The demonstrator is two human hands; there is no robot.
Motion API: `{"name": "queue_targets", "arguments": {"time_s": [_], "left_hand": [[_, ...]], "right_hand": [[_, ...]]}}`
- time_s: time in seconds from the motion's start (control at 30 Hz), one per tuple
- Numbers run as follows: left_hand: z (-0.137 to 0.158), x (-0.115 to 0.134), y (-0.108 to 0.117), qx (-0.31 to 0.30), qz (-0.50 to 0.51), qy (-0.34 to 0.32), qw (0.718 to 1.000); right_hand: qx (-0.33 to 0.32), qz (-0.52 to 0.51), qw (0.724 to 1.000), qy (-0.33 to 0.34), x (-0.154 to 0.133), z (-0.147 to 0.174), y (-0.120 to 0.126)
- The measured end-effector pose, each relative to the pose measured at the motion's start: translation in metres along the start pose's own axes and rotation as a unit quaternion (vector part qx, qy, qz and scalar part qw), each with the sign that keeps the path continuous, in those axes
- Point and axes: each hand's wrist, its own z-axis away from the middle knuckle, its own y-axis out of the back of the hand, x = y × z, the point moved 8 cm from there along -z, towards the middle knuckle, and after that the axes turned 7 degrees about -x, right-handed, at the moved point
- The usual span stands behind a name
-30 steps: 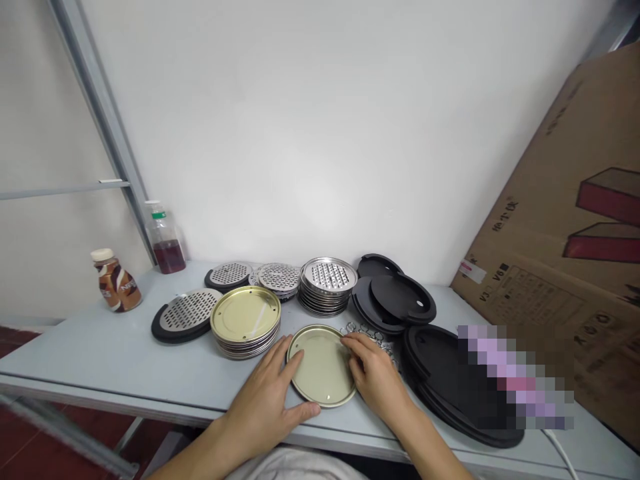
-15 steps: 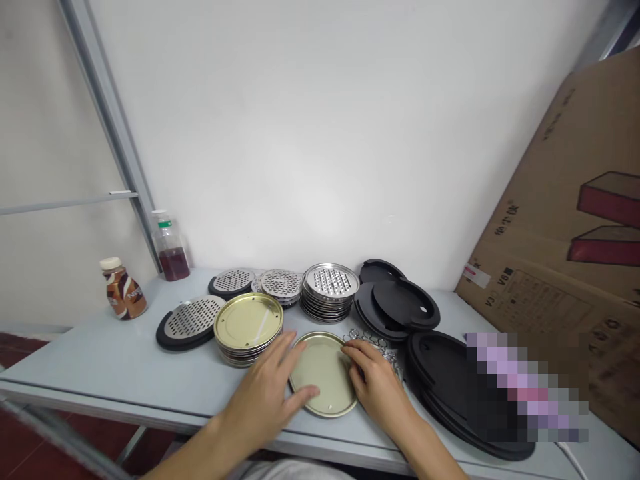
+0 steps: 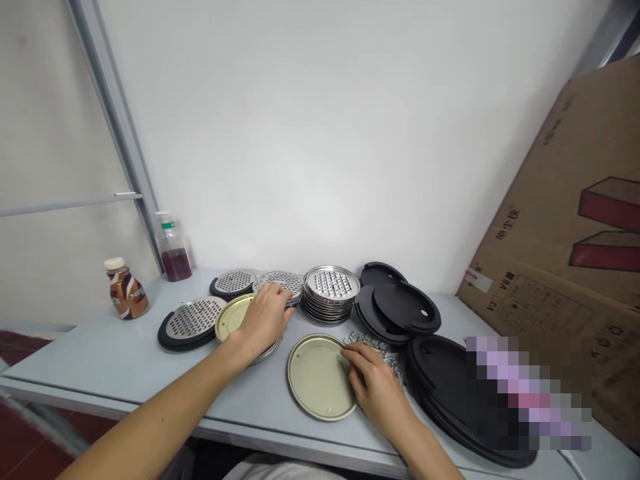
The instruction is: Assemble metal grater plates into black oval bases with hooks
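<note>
Looks like a small workshop rather than a home: set around a plain grey table (image 3: pixel 110 363) pushed to a white wall (image 3: pixel 310 133), and crowded with batches of like parts. Stacked in plain sight, gold lids (image 3: pixel 231 317) at eight o'clock, graters (image 3: pixel 331 284) at six, metal rings (image 3: pixel 373 342) at five, black discs (image 3: pixel 440 380) at four. Furnished simply, with a large printed carton (image 3: pixel 545 253) at three o'clock and a metal frame (image 3: pixel 107 100) at ten.

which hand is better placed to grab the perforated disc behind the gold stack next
Probably the left hand: it is over the gold stack, near that perforated disc. The right hand is farther off, at the loose gold disc.
</note>
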Motion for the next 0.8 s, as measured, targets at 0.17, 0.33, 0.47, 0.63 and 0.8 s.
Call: {"name": "queue_targets", "arguments": {"time_s": [0.17,0.33,0.47,0.63,0.8], "left_hand": [[-0.025,-0.023,-0.002,-0.029,-0.084,0.026,0.996],[-0.037,-0.027,-0.005,-0.055,-0.142,0.019,0.988],[-0.033,-0.020,0.004,-0.023,-0.163,0.000,0.986],[-0.032,-0.025,0.029,0.056,-0.170,-0.013,0.984],[-0.017,-0.026,0.064,0.144,-0.143,-0.038,0.979]], "right_hand": [[0.006,0.003,1.000,0.006,0.001,0.002,-0.002],[0.011,0.001,1.000,0.008,0.002,0.002,-0.002],[0.017,0.001,1.000,0.009,0.002,0.002,-0.002],[0.019,0.002,1.000,0.013,0.002,0.002,-0.002],[0.052,-0.007,0.998,0.022,0.000,0.003,0.005]]}}
